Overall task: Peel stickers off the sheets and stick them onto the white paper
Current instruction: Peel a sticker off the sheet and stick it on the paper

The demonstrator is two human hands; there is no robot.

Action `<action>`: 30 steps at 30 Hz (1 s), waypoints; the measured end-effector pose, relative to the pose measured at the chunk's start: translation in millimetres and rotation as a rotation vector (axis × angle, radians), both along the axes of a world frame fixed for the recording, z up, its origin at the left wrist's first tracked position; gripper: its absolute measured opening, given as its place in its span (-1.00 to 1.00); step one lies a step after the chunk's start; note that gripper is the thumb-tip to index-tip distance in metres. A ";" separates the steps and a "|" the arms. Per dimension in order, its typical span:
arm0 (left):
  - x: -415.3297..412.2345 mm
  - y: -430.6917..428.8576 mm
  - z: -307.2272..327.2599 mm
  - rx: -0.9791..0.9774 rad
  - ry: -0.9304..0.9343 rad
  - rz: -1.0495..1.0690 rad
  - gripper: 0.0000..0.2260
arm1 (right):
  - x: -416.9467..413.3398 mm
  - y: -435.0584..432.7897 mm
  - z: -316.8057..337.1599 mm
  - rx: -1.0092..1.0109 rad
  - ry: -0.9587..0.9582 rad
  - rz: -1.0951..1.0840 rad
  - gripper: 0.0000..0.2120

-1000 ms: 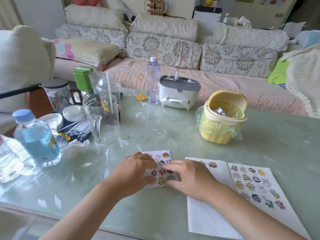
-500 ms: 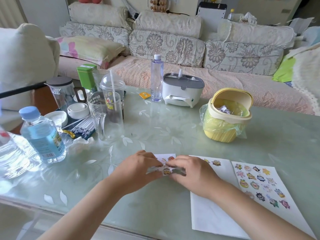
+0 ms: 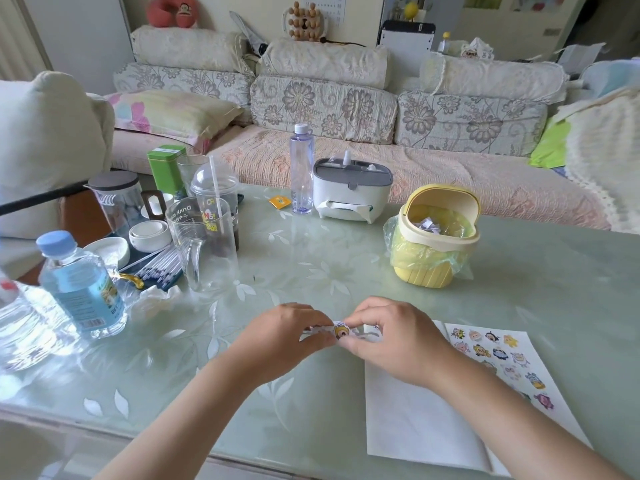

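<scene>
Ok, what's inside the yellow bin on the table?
A yellow-green plastic liner and a few white paper scraps near the top. The bin has a solid wall, and with the raised lid it hides whatever lies deeper.

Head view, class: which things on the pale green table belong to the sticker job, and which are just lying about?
Job: small cartoon sticker sheet pinched by left hand and right hand; larger cartoon sticker sheet; plain white paper.
Lying about: yellow plastic lidded bin; blue-capped clear water bottle; clear handled jug; white-and-grey plastic box.
</scene>
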State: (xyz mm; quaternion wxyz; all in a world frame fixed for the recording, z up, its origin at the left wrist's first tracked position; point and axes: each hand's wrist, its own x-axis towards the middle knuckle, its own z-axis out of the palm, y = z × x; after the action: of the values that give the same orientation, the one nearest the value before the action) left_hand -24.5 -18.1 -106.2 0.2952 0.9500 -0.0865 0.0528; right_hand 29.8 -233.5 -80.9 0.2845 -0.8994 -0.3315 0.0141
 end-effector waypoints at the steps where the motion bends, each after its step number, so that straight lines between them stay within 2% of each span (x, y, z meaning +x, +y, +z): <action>1: 0.0 -3.6 -0.6 0.016 0.002 -0.002 -0.78 | -0.4 0.5 -2.1 -0.013 -0.010 -0.010 -0.85; 6: -2.1 -14.3 -3.1 0.152 0.029 0.005 -0.78 | 1.0 0.6 -8.5 -0.013 0.053 -0.055 -0.92; 9: -2.5 -13.7 -13.3 0.176 0.023 -0.018 -0.63 | -1.4 0.7 -14.1 -0.125 0.088 -0.001 -0.94; 16: -0.4 -18.3 -34.6 0.269 0.011 -0.069 -0.45 | -4.8 4.4 -23.9 -0.276 -0.071 0.090 -0.91; 22: -0.5 -14.3 -37.6 0.322 0.047 -0.057 -0.34 | -3.2 -0.9 -15.4 -0.240 -0.006 0.066 -0.94; 24: 0.3 -14.1 -36.1 0.325 0.054 -0.049 -0.39 | -2.2 -1.6 -13.0 -0.198 0.029 0.038 -0.95; 27: 3.3 -14.4 -33.9 0.324 0.061 -0.031 -0.59 | -2.9 -0.9 -10.3 -0.137 0.106 -0.017 -0.93; 30: 3.9 -15.8 -32.1 0.333 0.059 -0.005 -0.60 | -7.7 -2.0 -10.1 -0.204 0.101 -0.050 -0.93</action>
State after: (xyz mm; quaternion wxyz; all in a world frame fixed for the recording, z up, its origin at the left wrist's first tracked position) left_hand -20.6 -33.9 -138.3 0.1363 0.9867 -0.0877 0.0090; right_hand 22.0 -235.5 -91.0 0.2083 -0.9299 -0.2909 0.0859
